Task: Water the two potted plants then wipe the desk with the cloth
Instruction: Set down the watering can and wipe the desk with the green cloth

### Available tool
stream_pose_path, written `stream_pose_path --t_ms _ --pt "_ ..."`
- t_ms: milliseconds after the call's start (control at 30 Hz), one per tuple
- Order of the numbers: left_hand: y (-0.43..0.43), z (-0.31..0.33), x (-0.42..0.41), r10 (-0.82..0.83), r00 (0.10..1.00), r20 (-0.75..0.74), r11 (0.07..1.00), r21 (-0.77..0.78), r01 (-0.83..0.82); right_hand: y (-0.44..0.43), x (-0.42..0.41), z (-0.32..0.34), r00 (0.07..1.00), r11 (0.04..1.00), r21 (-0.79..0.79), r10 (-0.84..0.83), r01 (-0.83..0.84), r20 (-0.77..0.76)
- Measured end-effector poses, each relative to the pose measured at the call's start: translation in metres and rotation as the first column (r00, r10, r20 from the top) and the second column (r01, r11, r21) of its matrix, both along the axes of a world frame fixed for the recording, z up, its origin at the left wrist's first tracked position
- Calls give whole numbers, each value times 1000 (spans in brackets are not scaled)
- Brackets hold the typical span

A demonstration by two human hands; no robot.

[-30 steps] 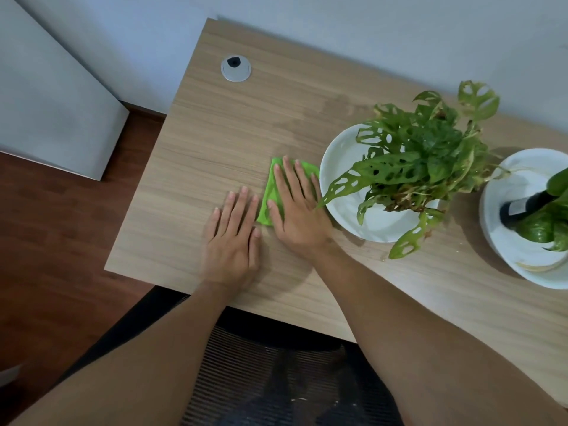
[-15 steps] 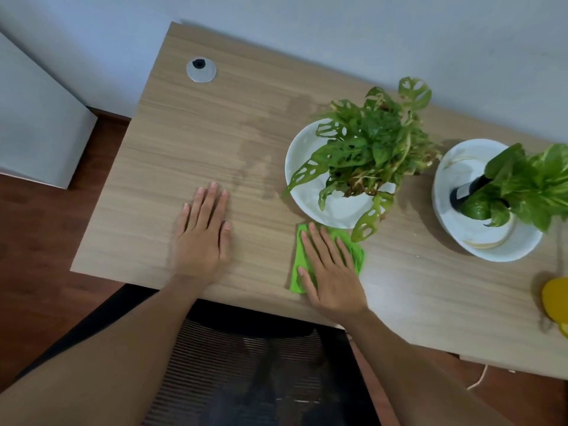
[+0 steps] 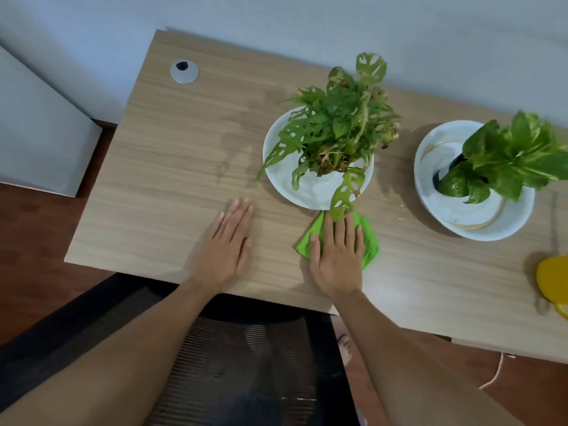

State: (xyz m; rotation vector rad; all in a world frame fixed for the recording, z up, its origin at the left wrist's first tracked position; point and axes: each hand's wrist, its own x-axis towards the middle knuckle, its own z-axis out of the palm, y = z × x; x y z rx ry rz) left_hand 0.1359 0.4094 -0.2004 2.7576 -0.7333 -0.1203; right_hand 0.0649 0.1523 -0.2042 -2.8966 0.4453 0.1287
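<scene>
My right hand (image 3: 336, 256) presses flat on a bright green cloth (image 3: 370, 244) on the wooden desk (image 3: 172, 167), just in front of the nearer white dish (image 3: 307, 189). That dish holds a holey-leaved potted plant (image 3: 335, 124), and one leaf hangs over my fingertips. My left hand (image 3: 227, 244) lies flat on the bare desk to the left, fingers together, holding nothing. A second potted plant (image 3: 519, 155) with broad leaves stands in another white dish (image 3: 479, 222) at the right. Damp streaks (image 3: 239, 124) darken the wood left of the first plant.
A yellow object (image 3: 551, 281), partly cut off, sits at the desk's right edge. A grey cable grommet (image 3: 183, 71) is set in the far left corner. A black mesh chair (image 3: 239, 364) is under me at the desk's front edge. The wall runs behind the desk.
My right hand slid the cloth from the left of the first plant's dish to its front, then up close against the dish. My left hand stayed flat on the desk.
</scene>
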Motion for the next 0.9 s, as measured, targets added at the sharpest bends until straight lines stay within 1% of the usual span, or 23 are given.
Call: stream_pose_path --t_ms 100,167,233,333,467,567,667,767,833,900 --pt "-36 -4 -19 -121 993 -17 992 25 121 -21 -28 -1 975 975 1 224 -224 2" --pt "-63 -6 -26 -145 989 -11 989 29 145 -47 -49 -2 954 954 -6 298 -298 17" --pt "-88 -8 -30 -139 990 7 990 30 138 -73 -65 -3 964 965 -13 263 -263 27" --pt "-117 -12 -37 -72 997 27 996 47 70 -110 -66 0 991 991 -29 133 -132 28" --pt "-145 -21 -47 29 999 27 998 59 -30 -134 -30 1 1000 1000 -6 24 -24 2" --pt "-150 -30 -49 64 997 38 997 49 -66 -127 1 0 1000 1000 0 -8 8 -13" --pt "-149 -31 -48 67 997 37 996 53 -69 -105 9 1 999 999 1 41 -41 -2" --pt "-150 -29 -49 73 997 37 995 69 -75 -81 -16 1 982 981 41 188 -188 23" --pt "-150 -27 -49 81 997 14 995 65 -82 -83 -41 -1 963 961 68 266 -269 53" --pt "-150 -25 -48 84 996 2 994 72 -84 -101 -59 -3 956 954 76 287 -291 62"
